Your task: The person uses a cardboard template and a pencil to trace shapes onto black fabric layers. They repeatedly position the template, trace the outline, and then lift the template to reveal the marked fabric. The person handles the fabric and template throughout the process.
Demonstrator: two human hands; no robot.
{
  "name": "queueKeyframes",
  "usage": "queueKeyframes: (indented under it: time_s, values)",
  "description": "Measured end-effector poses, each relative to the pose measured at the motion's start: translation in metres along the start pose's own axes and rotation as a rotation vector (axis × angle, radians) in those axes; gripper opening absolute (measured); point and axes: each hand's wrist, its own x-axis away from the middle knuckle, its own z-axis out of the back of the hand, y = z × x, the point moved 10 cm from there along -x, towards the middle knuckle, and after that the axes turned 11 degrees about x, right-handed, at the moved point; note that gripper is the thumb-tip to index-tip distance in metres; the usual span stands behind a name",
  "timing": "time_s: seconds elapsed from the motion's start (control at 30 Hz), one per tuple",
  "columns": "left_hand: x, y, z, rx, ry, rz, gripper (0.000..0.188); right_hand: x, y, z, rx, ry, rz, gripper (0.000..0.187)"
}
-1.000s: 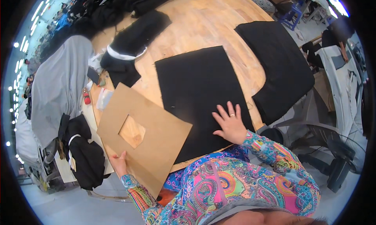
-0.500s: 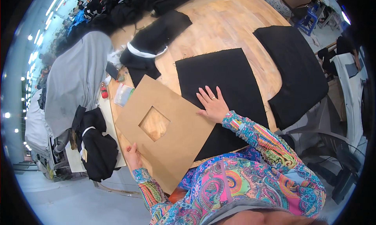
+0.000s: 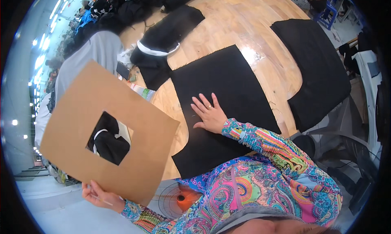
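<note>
My left hand [image 3: 99, 195] grips the lower edge of a brown cardboard template [image 3: 150, 148] with a square hole cut through it. The sheet is raised and tilted, off the table's left edge. A thin pale stick-like thing shows by the same fingers; its kind is hard to make out. My right hand [image 3: 209, 115] lies flat, fingers spread, on a black cut fabric panel [image 3: 228, 79] with frayed edges and a curved notch at its lower left. Through the hole I see a black cloth bundle [image 3: 110, 142] with a white band.
A second black panel [image 3: 321, 63] hangs over the wooden table's [image 3: 260, 75] right edge. Black fabric with a white strip [image 3: 157, 51], a phone [image 3: 123, 70] and a small plastic packet [image 3: 142, 90] lie at the left. Grey cloth [image 3: 97, 51] drapes beyond. An orange-centred fan [image 3: 182, 198] stands below.
My left hand has lifted the cardboard template off the black panel and carried it left, uncovering the panel's notch. My right hand has shifted slightly left on the fabric.
</note>
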Motion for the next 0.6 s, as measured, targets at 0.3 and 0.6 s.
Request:
queueKeyframes:
  time_s: [0.3,0.6]
  values:
    - [-0.019,0.033,0.057,0.107,0.192,-0.102,0.013,0.018,-0.053,0.049,-0.645,0.172,-0.01,0.037]
    - [-0.014,0.035,0.082,0.051,0.253,-0.103,0.013,0.015,-0.048,0.036,-0.506,0.229,-0.058,0.013]
